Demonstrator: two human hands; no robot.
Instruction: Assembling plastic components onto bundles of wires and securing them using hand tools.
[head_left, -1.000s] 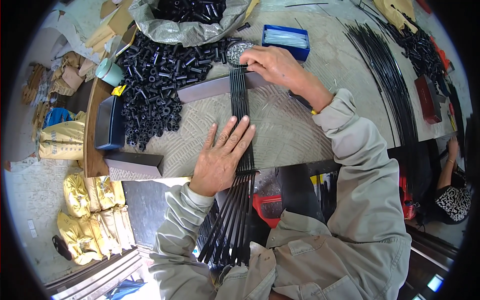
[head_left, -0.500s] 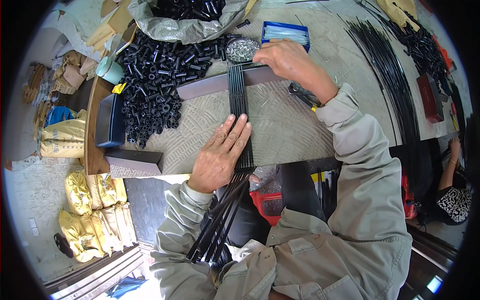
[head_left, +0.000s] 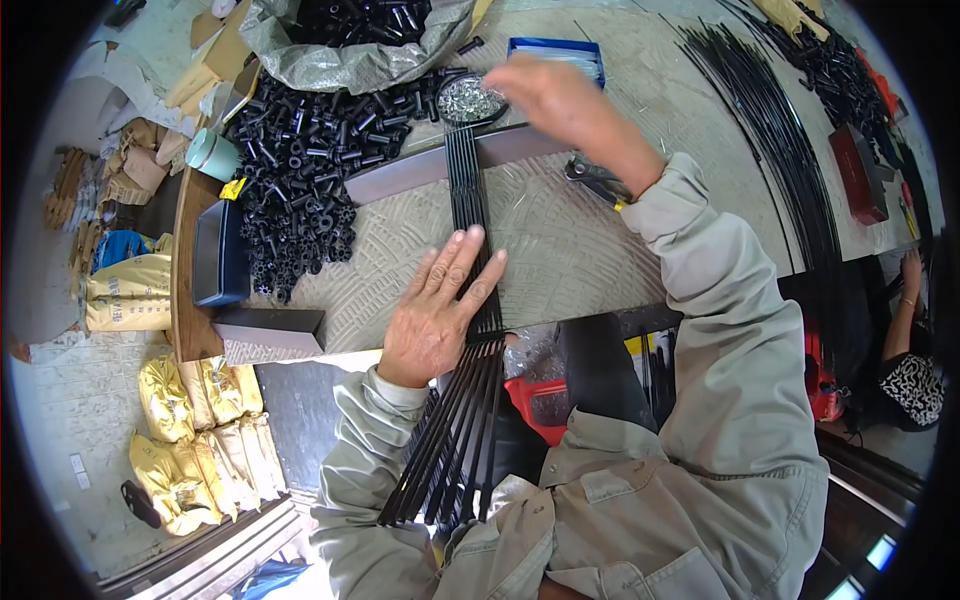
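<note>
My left hand (head_left: 440, 305) lies flat on a row of thin black rods (head_left: 464, 195), fingers stretched out. The rods run side by side over the bench edge, and their lower ends fan out above my lap. Their far ends rest over a long grey strip (head_left: 400, 174) standing on edge, near a round dish of small shiny metal pieces (head_left: 468, 97). Just right of that dish hovers my right hand (head_left: 550, 95), smeared by motion. Its fingertips are too blurred to show whether they hold anything. Partly behind it is a blue box of pale, thin sticks (head_left: 560, 48).
A heap of black tubular parts (head_left: 300, 150) covers the bench's left, below an open woven sack (head_left: 350, 65). Pliers (head_left: 592, 180) lie near my right forearm. Long black rods (head_left: 770, 130) are bundled at the right. Another person's arm (head_left: 905, 300) shows at the far right.
My right hand has moved slightly left and lifted from the far rod ends, beside the dish. Below the bench edge the rods spread wider. My left hand stays on them, its fingers parted more.
</note>
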